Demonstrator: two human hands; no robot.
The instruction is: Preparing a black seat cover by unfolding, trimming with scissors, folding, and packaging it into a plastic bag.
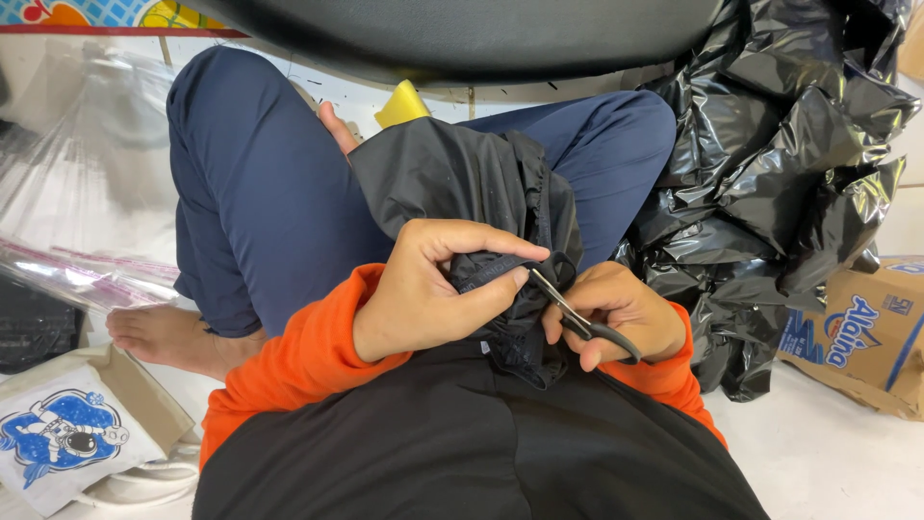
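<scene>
A black fabric garment lies bunched over my lap, across my crossed legs in navy trousers. My left hand pinches a fold of its edge, a dark band, between thumb and fingers. My right hand grips small black-handled scissors, whose blades point up and left into the pinched fold, touching the fabric right beside my left thumb. Both wrists wear orange sleeves. Part of the garment hangs down between my hands.
A large crumpled black plastic bag fills the right side. A cardboard box sits beyond it at right. Clear plastic bags lie at left, a paper bag with a blue drawing at lower left. A yellow object peeks behind the garment.
</scene>
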